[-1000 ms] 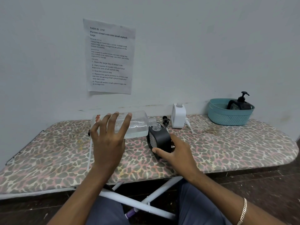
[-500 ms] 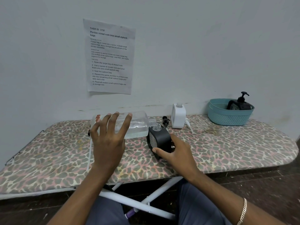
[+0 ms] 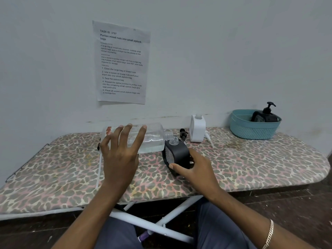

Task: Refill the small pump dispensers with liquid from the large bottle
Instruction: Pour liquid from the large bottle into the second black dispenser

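Note:
My left hand (image 3: 120, 153) holds the large clear bottle (image 3: 154, 137) on its side, its open neck pointing right over the mouth of a black dispenser (image 3: 177, 155). Some clear liquid lies along the lower side of the bottle. My right hand (image 3: 195, 169) grips the black dispenser, which stands on the board with its pump off. A black pump head (image 3: 183, 134) lies just behind it. A white dispenser (image 3: 197, 128), also without a pump, stands near the wall, with a white pump (image 3: 207, 136) lying beside it.
Everything rests on an ironing board (image 3: 251, 164) with a leopard-print cover against a white wall. A teal basket (image 3: 255, 126) at the back right holds another black pump dispenser (image 3: 264, 115). A printed sheet (image 3: 122, 63) is taped to the wall.

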